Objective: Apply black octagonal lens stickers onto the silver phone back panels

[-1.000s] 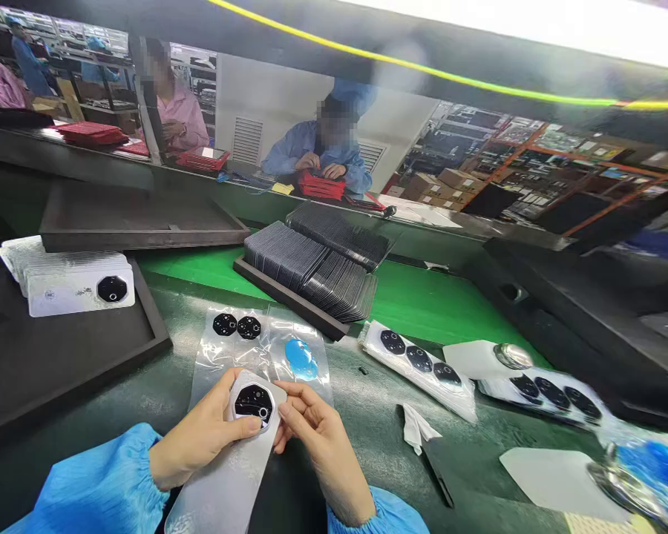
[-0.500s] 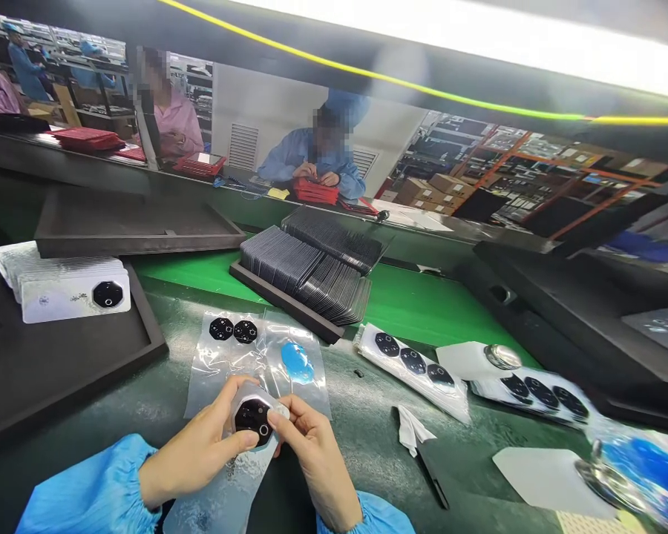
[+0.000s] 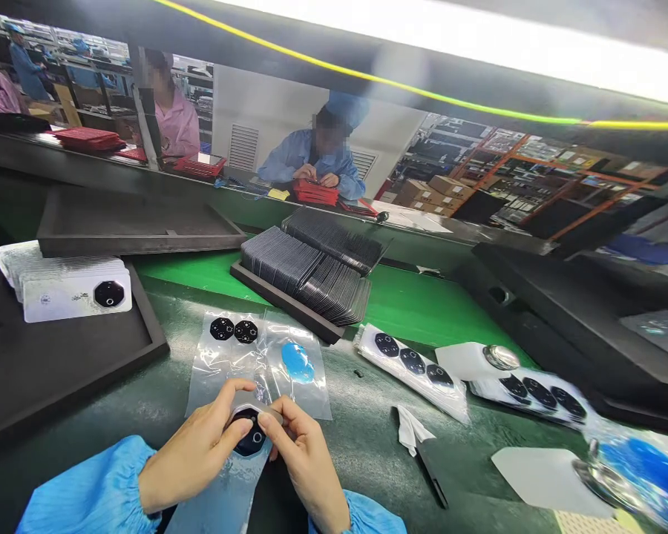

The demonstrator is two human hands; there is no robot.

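Fingers holding panel, thumbs on disc

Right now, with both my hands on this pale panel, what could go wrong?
Your left hand and right hand both have thumbs at the black octagonal piece, so it might get smudged or nudged out of place.

The pale panel is held near its top end, so it could tip or slip if your grip loosens.

The fanned stack of panels on your left overlaps loosely and could slide if bumped.
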